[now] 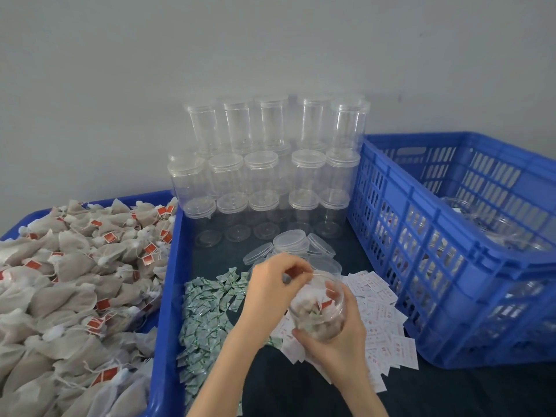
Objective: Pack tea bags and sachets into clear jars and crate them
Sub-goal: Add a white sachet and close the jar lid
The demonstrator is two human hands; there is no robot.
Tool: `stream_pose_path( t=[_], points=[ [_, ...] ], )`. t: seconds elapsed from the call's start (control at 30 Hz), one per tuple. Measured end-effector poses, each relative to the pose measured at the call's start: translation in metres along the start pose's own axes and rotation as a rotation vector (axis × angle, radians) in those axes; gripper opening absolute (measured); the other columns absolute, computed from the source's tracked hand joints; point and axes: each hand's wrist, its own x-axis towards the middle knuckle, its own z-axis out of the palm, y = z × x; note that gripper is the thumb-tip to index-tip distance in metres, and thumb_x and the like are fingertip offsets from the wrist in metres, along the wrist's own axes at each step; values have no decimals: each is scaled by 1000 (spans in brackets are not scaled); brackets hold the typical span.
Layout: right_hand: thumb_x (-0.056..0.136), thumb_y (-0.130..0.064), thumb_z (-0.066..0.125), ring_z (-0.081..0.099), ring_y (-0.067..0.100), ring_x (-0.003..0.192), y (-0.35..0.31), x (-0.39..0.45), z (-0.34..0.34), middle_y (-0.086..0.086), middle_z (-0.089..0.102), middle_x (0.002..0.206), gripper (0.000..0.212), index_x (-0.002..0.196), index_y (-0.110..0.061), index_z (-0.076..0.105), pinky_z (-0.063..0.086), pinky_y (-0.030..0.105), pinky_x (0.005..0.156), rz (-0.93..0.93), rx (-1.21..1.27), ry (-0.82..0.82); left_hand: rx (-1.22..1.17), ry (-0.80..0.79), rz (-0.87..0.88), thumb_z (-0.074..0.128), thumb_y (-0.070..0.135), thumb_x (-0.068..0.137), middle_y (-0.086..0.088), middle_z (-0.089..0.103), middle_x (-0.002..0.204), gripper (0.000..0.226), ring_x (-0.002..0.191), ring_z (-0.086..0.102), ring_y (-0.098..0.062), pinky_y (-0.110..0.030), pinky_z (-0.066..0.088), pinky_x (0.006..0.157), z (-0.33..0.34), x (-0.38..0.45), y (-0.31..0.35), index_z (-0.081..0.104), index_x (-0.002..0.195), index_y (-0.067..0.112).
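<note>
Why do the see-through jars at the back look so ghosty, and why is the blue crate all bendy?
In the head view, soft even light and the pale wall make the empty jars fade into it; only rims show. The wide-angle lens bows the blue crate near the edge. The left hand over the held jar is slightly blurred.

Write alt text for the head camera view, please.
The right hand grips a clear jar of tea bags while the left hand reaches into its mouth. Around them lie green sachets, white sachets, stacked empty jars and a blue crate.
</note>
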Motion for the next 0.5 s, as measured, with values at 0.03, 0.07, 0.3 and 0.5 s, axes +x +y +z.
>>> stream_pose_path(
  t=[0.03,0.07,0.3,0.5],
  points=[
    [51,-39,88,59,-6,112,-1,1,-6,-27,58,122,88,130,-38,49,49,11,86,-6,-23,16,-28,51,-24,74,12,80,21,65,77,31,76,60,3,-8,43,66,3,2,-4,64,72,40],
    [49,-40,88,57,-3,115,-1,4,-13,-26,57,123,89,129,-41,49,49,15,89,-6,-38,35,-24,80,-45,74,13,81,19,65,76,32,75,59,3,-8,43,65,6,5,-9,63,72,42],
    [53,-12,98,52,-4,120,7,12,-53,-27,56,125,97,123,-55,47,41,17,94,-21,-130,159,271,-124,-188,69,25,86,17,65,79,5,73,59,-2,-22,49,66,49,15,-50,68,87,29],
    [52,-14,98,50,-8,119,13,13,-66,-21,56,131,99,132,-45,49,42,16,94,26,-136,211,507,-314,-230,61,40,84,3,59,109,26,106,55,-17,-31,48,80,94,9,-73,67,100,19]
  ],
)
